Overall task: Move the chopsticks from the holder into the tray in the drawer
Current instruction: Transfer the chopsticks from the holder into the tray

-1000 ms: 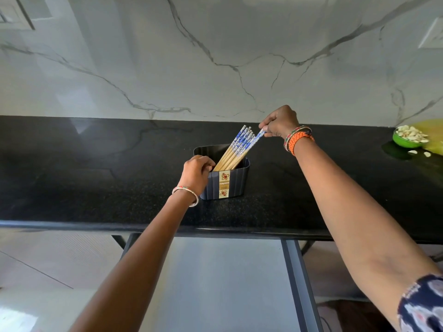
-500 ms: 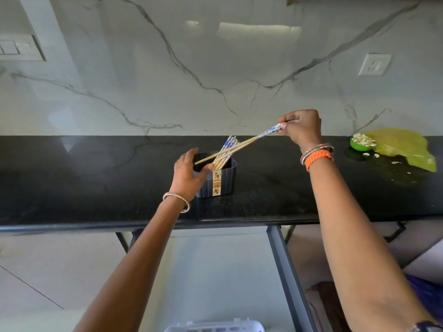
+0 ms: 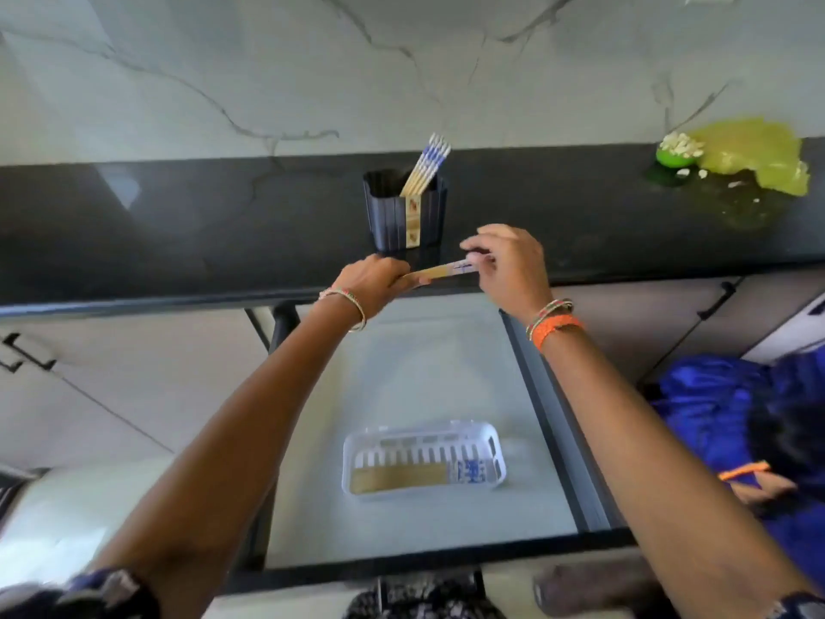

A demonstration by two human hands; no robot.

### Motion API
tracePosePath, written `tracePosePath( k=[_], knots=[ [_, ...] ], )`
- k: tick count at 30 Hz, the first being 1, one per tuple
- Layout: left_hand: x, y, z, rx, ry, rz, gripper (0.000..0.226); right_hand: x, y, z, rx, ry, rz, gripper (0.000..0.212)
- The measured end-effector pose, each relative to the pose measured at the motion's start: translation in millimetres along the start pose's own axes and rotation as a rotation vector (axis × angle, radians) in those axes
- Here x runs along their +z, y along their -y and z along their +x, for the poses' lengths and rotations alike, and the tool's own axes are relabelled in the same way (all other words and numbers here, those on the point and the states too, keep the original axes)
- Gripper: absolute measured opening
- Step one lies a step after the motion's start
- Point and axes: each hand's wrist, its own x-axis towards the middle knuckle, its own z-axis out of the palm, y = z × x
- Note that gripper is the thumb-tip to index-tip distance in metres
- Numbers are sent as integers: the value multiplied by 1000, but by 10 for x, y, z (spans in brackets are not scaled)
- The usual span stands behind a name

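Observation:
A dark ribbed holder [image 3: 404, 216] stands on the black counter with several blue-and-white topped chopsticks [image 3: 426, 169] leaning in it. In front of the holder, over the counter's front edge, both hands hold a pair of chopsticks [image 3: 439, 271] lying level. My left hand [image 3: 372, 279] grips the bare wooden tips. My right hand [image 3: 506, 265] pinches the patterned end. Below, the open drawer [image 3: 446, 382] holds a clear white tray [image 3: 424, 462] with several chopsticks lying in its front part.
A green bowl of pale pieces [image 3: 676, 151] and a yellow-green cloth [image 3: 754, 160] sit on the counter at the far right. A blue cloth heap [image 3: 732, 417] lies right of the drawer. Cabinet handles show at left and right.
The pair of chopsticks came out of the holder and down to the counter's front edge. My left hand left the holder and took the tips. The view tilted down, showing the drawer and tray.

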Motion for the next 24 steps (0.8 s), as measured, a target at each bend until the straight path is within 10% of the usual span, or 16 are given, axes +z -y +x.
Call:
tracePosePath(
  k=[3,7,11,24],
  knots=[
    [203,-2,-181,44,39,90,44,346,131,-388,-193,308,-31,25],
    [602,150,-740,65,-86,135,41,658,-15,-971,-6,594,205,32],
    [1188,408,-1436,-442,-126,-211,31,953,-295,-1614,157,881,197,30],
    [1997,495,-1708,-899,162,-539,25,1590,-453,-1976,79,955,37,48]
  ],
)
